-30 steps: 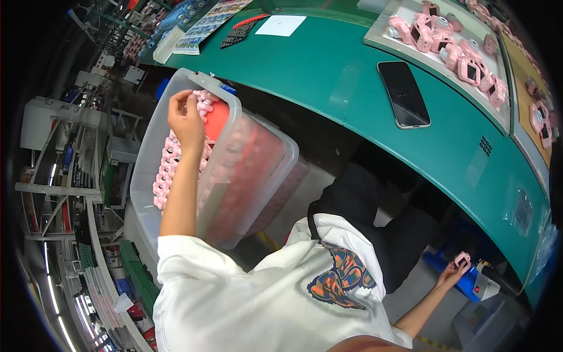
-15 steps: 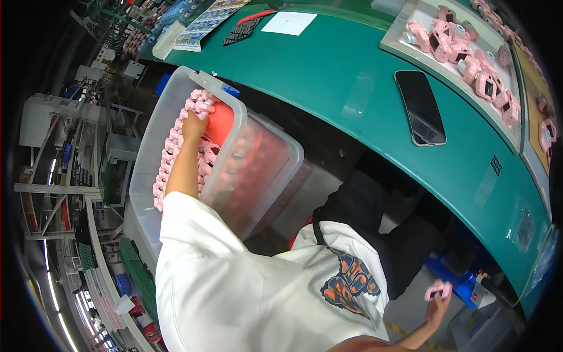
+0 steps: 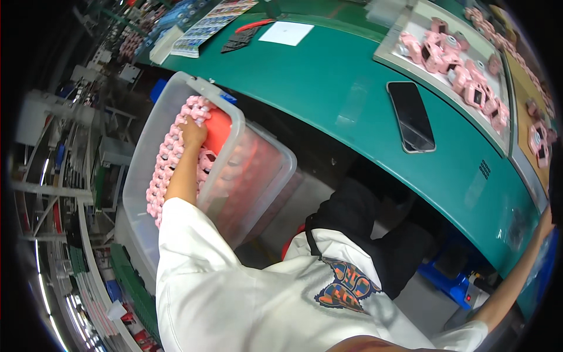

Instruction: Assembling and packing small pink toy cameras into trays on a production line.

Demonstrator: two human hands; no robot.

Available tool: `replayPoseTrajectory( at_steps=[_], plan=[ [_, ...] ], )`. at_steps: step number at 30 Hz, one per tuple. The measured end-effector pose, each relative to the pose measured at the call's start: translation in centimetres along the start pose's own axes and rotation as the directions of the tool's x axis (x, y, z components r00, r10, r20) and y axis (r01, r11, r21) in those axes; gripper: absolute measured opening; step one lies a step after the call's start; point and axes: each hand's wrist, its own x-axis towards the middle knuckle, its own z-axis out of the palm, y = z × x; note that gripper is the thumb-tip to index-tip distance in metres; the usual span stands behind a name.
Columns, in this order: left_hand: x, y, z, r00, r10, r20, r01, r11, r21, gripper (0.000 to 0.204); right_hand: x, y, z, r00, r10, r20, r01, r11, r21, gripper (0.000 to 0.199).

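Note:
My left hand [image 3: 193,134] is inside the clear plastic bin [image 3: 237,126] at left. Its fingers curl onto the rows of pink toy cameras [image 3: 161,179], closed around one at the top near a red sheet [image 3: 218,130]; the fingertips are partly hidden. My right hand [image 3: 546,222] reaches to the far right rim of the view, by the table's right end. Its fingers disappear into the dark border, so what it holds is hidden.
A green table [image 3: 328,94] curves across the view. On it lie a black phone [image 3: 411,117], a white sheet [image 3: 286,33] and a tray [image 3: 384,54] of loose pink toy cameras. A blue stool-like base [image 3: 448,281] stands below the table.
My right hand has swung from low at the right, where it held a pink toy camera, up to the far right rim. The left hand stays in the bin; the view has shifted slightly.

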Motion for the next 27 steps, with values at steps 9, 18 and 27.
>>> replayPoseTrajectory(
  at_steps=[9, 18, 27],
  plan=[
    [-1.6, -3.7, -3.1, 0.968, 0.1, -0.23, -0.141, 0.975, -0.171, 0.065, 1.2, -5.7, 6.4, 0.996, -0.066, 0.057, 0.065, 0.998, 0.023, 0.072],
    [-7.0, -1.9, -12.2, 0.94, 0.076, -0.332, -0.217, 0.884, -0.413, 0.061, 4.2, -2.3, 7.0, 0.99, -0.124, 0.066, 0.124, 0.992, 0.012, 0.063],
    [-21.5, 14.4, -18.8, 0.86, 0.328, -0.39, -0.5, 0.391, -0.773, 0.063, 4.1, 2.6, 3.2, 0.992, -0.124, -0.012, 0.123, 0.989, -0.087, 0.054]
  ],
)
